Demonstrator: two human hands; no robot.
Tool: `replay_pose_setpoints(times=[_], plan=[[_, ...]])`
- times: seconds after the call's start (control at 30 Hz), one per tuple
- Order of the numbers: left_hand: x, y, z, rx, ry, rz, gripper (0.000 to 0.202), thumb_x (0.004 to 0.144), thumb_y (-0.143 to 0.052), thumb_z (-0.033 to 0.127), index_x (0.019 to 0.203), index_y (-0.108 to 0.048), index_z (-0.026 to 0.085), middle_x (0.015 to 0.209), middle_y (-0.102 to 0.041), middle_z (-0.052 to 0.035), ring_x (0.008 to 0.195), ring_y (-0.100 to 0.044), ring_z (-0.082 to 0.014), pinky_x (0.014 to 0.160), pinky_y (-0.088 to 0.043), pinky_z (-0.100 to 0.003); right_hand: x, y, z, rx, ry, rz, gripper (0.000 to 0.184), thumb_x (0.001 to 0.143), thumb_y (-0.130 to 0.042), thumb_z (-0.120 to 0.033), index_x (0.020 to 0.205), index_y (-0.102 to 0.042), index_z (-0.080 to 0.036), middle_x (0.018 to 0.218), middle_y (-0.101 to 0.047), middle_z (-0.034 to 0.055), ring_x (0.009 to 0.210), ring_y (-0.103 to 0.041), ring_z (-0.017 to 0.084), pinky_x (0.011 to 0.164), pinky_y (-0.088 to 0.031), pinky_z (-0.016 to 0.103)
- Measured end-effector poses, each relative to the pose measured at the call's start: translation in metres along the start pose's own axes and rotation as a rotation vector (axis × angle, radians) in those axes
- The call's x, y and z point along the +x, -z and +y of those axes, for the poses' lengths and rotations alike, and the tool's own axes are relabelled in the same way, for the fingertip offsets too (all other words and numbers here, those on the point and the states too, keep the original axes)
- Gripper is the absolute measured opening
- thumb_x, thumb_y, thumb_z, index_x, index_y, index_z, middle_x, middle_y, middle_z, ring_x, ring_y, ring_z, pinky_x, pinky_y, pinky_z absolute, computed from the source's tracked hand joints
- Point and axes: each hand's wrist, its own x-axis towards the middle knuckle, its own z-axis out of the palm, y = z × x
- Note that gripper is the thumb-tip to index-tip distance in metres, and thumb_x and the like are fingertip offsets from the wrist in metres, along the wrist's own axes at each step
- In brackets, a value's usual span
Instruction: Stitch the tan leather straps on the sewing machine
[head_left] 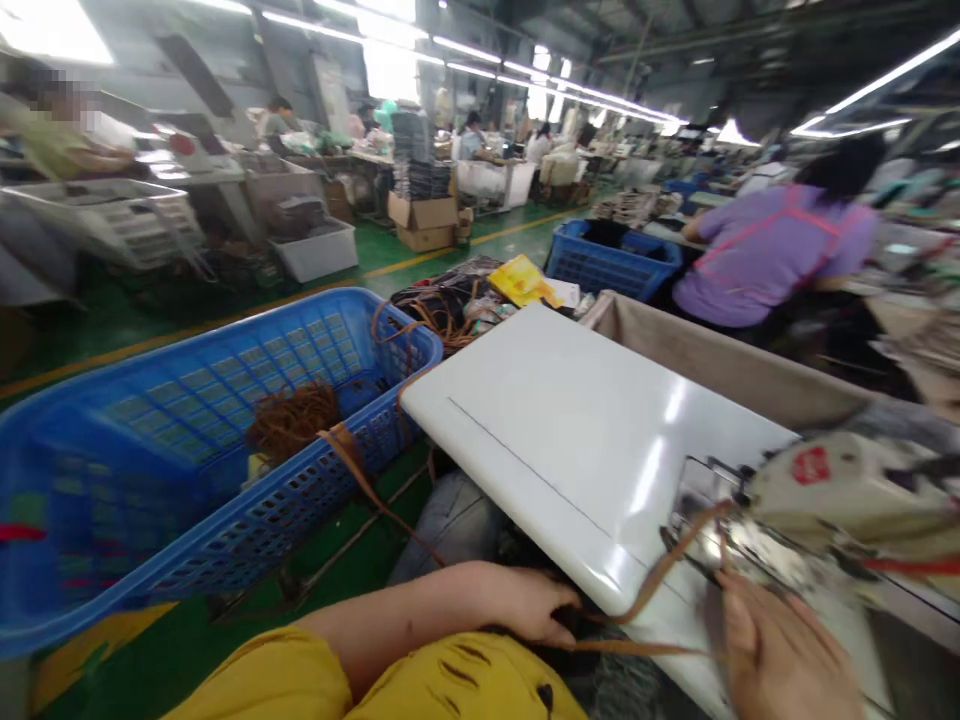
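My left hand (525, 605) curls around a narrow tan leather strap (660, 560) at the near edge of a glossy white sewing table (555, 430). The strap runs from there up to the foot of a cream industrial sewing machine (840, 490). My right hand (780, 650) lies at the lower right, its fingers against the strap beside the machine's metal plate. Whether those fingers grip it is hidden. A yellow sleeve (262, 680) covers my left upper arm.
A large blue plastic basket (225, 430) holding a brown strap bundle sits to the left. Beyond the table lie tangled strips (439, 320), a blue crate (611, 258) and a beige cloth bin (720, 360). A co-worker in purple (772, 255) sits at the right.
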Motion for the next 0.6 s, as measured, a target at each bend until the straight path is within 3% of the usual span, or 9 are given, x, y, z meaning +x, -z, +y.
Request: replay_pose_setpoints(times=[0.1,0.17,0.3,0.43,0.6], plan=[[-0.019,-0.002,-0.002,0.022,-0.002,0.071,0.06,0.095,-0.057,0.049,0.146,-0.06,0.017,0.144,-0.067,-0.0217,0.127,-0.066,-0.0412,0.108,-0.053,-0.053,0.004,0.023,-0.013,-0.071,-0.057,-0.072,0.04,0.11,-0.045,-0.039,0.11,-0.078,-0.016,0.106,-0.081,0.0124,0.098,-0.074,0.024,0.108,-0.049,0.045],[-0.022,-0.005,-0.012,0.038,-0.002,0.095,0.047,0.096,-0.054,0.044,0.134,-0.068,0.02,0.135,-0.072,-0.0176,0.122,-0.068,-0.0358,0.106,-0.053,-0.048,0.009,0.029,-0.021,-0.081,-0.091,-0.088,0.037,0.11,-0.045,-0.036,0.109,-0.078,-0.019,0.107,-0.081,0.0106,0.099,-0.075,0.023,0.111,-0.049,0.044],[-0.023,-0.019,-0.034,0.072,0.023,0.091,0.037,0.093,-0.056,0.034,0.123,-0.072,0.018,0.13,-0.073,-0.0176,0.122,-0.068,-0.0322,0.106,-0.052,-0.043,0.012,0.029,-0.029,-0.071,-0.157,-0.098,0.032,0.11,-0.048,-0.032,0.111,-0.077,-0.019,0.113,-0.081,0.0102,0.107,-0.075,0.023,0.113,-0.048,0.045],[-0.026,-0.03,-0.048,0.056,-0.002,0.078,0.032,0.094,-0.058,0.035,0.117,-0.074,0.018,0.123,-0.076,-0.0141,0.116,-0.07,-0.0269,0.102,-0.053,-0.035,0.008,0.029,-0.03,-0.042,-0.202,-0.092,0.03,0.109,-0.05,-0.032,0.113,-0.078,-0.019,0.114,-0.081,0.0099,0.108,-0.075,0.024,0.114,-0.048,0.047],[-0.029,-0.03,-0.055,0.03,-0.028,0.123,0.035,0.097,-0.055,0.039,0.115,-0.075,0.016,0.12,-0.076,-0.0146,0.115,-0.07,-0.0285,0.104,-0.053,-0.036,0.009,0.029,-0.032,-0.027,-0.217,-0.086,0.03,0.11,-0.05,-0.032,0.113,-0.078,-0.019,0.114,-0.081,0.0097,0.109,-0.074,0.024,0.115,-0.048,0.047]])
